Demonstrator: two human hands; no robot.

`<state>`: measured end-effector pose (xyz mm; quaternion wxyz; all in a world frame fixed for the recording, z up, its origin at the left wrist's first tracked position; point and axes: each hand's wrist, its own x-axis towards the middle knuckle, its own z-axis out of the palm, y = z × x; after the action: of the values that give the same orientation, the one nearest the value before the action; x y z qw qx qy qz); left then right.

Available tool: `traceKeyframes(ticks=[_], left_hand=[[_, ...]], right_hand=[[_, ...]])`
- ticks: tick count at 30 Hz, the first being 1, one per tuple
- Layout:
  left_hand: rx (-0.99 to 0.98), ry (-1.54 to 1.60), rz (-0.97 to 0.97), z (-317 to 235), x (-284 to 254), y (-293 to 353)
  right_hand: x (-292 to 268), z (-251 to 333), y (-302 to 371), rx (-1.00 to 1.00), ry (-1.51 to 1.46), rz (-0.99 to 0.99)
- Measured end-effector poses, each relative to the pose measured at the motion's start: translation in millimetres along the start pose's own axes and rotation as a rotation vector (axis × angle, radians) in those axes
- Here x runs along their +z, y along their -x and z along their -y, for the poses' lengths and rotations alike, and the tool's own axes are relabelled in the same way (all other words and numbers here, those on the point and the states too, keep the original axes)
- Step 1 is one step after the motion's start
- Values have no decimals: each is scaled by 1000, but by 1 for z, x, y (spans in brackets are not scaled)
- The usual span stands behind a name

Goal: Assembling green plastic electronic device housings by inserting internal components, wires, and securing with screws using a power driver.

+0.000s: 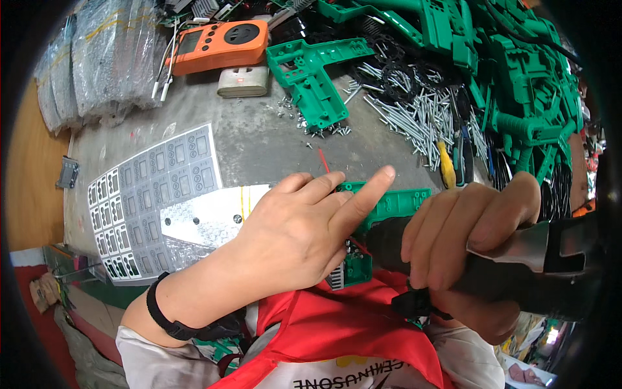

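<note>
In front of me lies a green plastic tool housing [405, 202], partly covered by my hands. My left hand [304, 227] bends over its left part and grips it, index finger stretched out, thumb hidden. A red wire [322, 159] sticks out beyond the fingers, and grey metal fins [336, 277] show below the hand. My right hand [470, 240] is wrapped round a black handheld power driver [505, 279] with a metal hook plate. Its front end points left at the housing; the tip is hidden behind my left hand.
Label sheets [181, 152] and a silvery bag [194, 217] lie left. Behind are an orange multimeter [220, 47], a beige socket block [243, 81] and an L-shaped green shell [317, 84]. Long screws [418, 113], a yellow-handled tool [446, 165] and piled green shells [525, 110] stand right.
</note>
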<state>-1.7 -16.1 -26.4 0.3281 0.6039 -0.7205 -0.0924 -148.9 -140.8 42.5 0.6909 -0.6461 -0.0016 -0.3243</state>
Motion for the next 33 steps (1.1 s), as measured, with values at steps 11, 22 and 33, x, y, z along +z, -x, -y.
traceKeyframes(ticks=[11,22,33], left_hand=[[0,-68,-46,1,4,4],[-58,43,-153,-22,-18,2],[-128,-10,-160,-38,10,-7]], right_hand=[[-21,-7,10,-115,-272,-141],[-258,25,150,51,847,-1037],[-98,5,100,-129,1205,-365]])
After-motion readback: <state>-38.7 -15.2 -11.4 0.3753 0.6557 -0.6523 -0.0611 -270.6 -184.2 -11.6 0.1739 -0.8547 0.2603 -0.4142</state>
